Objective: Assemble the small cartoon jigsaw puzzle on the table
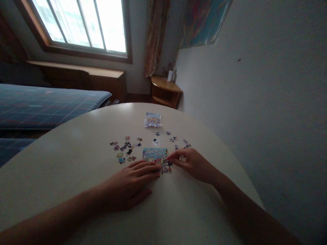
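**Right hand (195, 165) pinches at edge of puzzle (155, 153) while left hand (135, 182) lies across it**

A person's right hand reaches in to the right edge of a small jigsaw on a round white table (81, 146), thumb and forefinger drawn nearly together at the border; whether a piece sits between the fingertips cannot be told. The left hand lies palm down, fingers extended and close together, covering the lower left part of the puzzle, with its thumb set a little apart toward the person; no grip on anything shows. The puzzle lies flat near the middle of the table, directly before the person, its pale blue top strip bearing white lettering that appears to read "Bluey," its lower right edge uneven.

Loose pieces (125, 146) lie scattered to the left of the puzzle, a few of them touching or overlapping. A smaller cluster (187, 144) lies beyond the right hand, and several single pieces dot the space between the puzzle and a printed packet (152, 120), which lies farther off on the table.

Past the table, a bed (48, 105) with a blue plaid cover stands at left, below a bright window (84, 25). A patterned curtain (156, 37) hangs beside it, above a wooden corner shelf (166, 84). A colorful poster (204, 22) is on the wall (268, 102) at right.
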Available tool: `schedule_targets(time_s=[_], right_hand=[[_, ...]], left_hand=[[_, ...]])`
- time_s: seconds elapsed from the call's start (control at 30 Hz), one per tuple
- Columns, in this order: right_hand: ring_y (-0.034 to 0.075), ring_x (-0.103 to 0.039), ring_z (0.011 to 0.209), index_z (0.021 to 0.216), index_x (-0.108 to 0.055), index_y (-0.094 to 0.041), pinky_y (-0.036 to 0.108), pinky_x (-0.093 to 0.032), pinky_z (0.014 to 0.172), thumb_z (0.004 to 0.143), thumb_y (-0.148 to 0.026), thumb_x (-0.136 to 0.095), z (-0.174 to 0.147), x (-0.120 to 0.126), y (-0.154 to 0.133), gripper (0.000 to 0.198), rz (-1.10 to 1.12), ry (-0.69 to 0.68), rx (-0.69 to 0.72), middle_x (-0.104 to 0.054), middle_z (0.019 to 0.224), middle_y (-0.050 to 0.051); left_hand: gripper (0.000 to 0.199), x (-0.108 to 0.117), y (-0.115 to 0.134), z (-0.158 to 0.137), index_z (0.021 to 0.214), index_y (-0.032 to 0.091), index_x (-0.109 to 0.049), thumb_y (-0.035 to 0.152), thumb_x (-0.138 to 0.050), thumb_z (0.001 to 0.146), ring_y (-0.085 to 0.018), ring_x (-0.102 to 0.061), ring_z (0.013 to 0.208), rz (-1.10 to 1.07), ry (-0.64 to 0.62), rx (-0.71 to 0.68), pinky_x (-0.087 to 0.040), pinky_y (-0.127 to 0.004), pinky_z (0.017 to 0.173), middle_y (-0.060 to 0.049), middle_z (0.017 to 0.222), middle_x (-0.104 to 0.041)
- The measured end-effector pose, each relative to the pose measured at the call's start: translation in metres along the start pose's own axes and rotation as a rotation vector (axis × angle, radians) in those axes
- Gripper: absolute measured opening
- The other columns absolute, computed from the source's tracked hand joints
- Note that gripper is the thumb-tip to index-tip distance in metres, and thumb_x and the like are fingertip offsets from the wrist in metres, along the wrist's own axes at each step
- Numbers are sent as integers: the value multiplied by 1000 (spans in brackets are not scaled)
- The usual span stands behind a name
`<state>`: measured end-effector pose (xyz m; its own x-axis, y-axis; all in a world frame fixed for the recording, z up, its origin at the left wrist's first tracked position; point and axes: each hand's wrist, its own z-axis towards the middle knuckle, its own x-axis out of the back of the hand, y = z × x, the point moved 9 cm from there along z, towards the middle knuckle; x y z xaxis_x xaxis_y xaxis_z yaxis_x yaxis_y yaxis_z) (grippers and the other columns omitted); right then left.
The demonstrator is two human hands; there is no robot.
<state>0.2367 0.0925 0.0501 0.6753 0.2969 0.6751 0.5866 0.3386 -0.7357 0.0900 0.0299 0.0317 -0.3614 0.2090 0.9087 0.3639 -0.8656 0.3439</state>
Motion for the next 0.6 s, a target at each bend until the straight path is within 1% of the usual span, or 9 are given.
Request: schedule_targets(time_s=[0.13,0.27,0.5,0.6], right_hand=[[17,-69,79,91,-76,-24,30,-51,73,87,-26,-63,2,-6,2,14,16,-17,3,-77,88,2],[15,-67,74,92,-76,-23,28,-50,70,87,-24,-63,2,-10,5,14,2,-36,8,-75,83,2],[15,-65,73,91,-76,-23,27,-49,68,86,-22,-65,4,-10,6,13,-50,-4,15,-74,83,2],[15,-65,72,91,-76,-23,27,-48,67,86,-23,-65,4,-10,7,12,-54,-2,13,-74,83,3]], left_hand=[[50,-1,-1,-1,142,25,-44,25,-54,93,-26,-43,137,-2,4,1,-33,-48,116,-6,151,-44],[53,-2,-1,-1,143,25,-43,24,-55,91,-26,-43,136,4,-3,8,-32,-49,116,-5,151,-44],[54,-3,-1,-1,145,25,-41,25,-54,93,-27,-43,136,31,-26,16,-34,-50,115,-5,151,-43],[53,-4,-1,-1,144,24,-42,25,-54,92,-27,-42,137,43,-38,20,-33,-51,115,-5,152,-42]])
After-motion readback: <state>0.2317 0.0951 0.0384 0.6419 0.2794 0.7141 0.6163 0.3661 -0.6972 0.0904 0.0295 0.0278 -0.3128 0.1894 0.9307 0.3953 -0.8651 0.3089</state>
